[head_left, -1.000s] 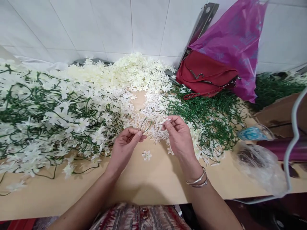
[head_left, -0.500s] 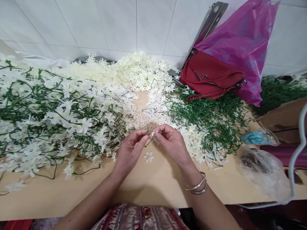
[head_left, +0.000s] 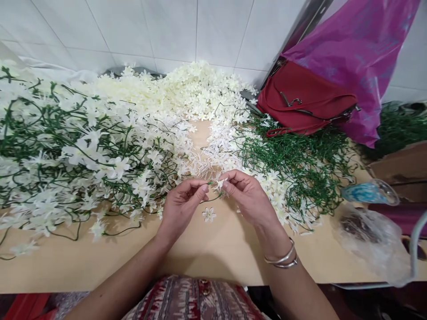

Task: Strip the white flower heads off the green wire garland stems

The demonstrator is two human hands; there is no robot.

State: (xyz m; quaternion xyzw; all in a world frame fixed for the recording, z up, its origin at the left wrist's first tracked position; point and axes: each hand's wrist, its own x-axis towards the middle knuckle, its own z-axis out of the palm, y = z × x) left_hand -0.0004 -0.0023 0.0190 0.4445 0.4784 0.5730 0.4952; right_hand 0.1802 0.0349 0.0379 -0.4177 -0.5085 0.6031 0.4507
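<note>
Near the middle, my left hand (head_left: 183, 209) pinches a thin green stem (head_left: 215, 198) between thumb and finger. My right hand (head_left: 251, 199) has its fingertips closed on a small white flower (head_left: 220, 183) at the stem's end. Below the fingertips, a single white blossom (head_left: 209, 214) lies on the tabletop (head_left: 207, 253). Flowers on green stems (head_left: 86, 155) are heaped beside my left hand. White thread-like pieces (head_left: 203, 164) lie just beyond both hands, and green stems (head_left: 293, 164) are piled to the right.
Cream blossoms (head_left: 196, 86) are heaped against the tiled wall (head_left: 173, 31). At the back right are a red bag (head_left: 307, 98) and a purple plastic bag (head_left: 353, 58). A blue-patterned cup (head_left: 370, 193) and a clear plastic bag (head_left: 376, 244) lie at the right.
My right hand has moved slightly right, away from my left fingertips, so more of the flower and green stem shows between them. The camera view has shifted a little.
</note>
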